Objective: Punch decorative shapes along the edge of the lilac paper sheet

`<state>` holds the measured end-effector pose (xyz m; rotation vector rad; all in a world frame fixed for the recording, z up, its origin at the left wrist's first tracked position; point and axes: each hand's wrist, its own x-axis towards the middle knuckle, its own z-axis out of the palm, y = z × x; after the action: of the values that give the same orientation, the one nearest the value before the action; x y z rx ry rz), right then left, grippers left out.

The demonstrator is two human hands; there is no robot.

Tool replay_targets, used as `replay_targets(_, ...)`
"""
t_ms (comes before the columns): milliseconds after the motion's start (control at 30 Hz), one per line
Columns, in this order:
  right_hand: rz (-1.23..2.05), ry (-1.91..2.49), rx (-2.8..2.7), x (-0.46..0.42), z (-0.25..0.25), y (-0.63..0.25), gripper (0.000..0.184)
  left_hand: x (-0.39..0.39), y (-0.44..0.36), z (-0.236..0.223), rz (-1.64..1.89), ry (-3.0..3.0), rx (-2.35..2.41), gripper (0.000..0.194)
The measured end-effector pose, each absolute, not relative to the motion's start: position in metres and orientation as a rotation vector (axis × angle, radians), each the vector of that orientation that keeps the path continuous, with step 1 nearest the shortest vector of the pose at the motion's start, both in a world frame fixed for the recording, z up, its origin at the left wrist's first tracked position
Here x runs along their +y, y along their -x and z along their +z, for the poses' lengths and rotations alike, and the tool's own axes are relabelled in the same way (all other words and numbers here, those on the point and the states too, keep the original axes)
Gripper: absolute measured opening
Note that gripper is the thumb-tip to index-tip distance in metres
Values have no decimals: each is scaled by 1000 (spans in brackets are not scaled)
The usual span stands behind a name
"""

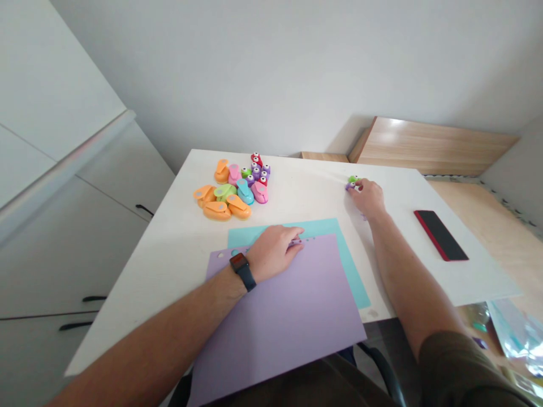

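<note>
Here, the right hand [368, 198] pinches 2 small craft punches [351, 183] over the white tabletop [169, 265], while the left hand [274, 252] lies curled on a lilac card sheet [280, 322]; whether it grips anything there, I cannot tell.

The right hand [368, 199] hides most of a small green-and-purple thing [352, 182], and the left hand [274, 253] half covers a tiny purple bit [294, 242]. The bottom edge cuts off the lilac sheet [275, 328], the right edge a shiny bag [517, 339].
</note>
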<state>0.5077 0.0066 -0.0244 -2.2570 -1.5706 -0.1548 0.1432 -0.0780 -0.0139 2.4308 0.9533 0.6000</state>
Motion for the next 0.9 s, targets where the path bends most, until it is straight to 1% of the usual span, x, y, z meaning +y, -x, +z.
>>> replay_targets(333,-245,2291,-1542,4,-25,-507,37,-78,-143,-13,583,-2439,953,28)
replay_targets(500,-324,2100,-1577,-7,-11,-482,37,-78,-142,-11,574,-2434,947,27)
replay_targets(633,-190,1844,-1839,-11,9,-430,36,-78,-142,-11,568,-2440,948,30)
replay_targets(733,13,1652,-2058,-1,21,-386,36,-78,-142,-11,572,-2431,946,31)
replay_targets(833,125,1595,-2197,24,27,-349,38,-77,-142,-11,572,-2416,936,31)
replay_targets(900,179,1622,-2237,45,27,-329,42,-77,-142,-11,561,-2417,932,32)
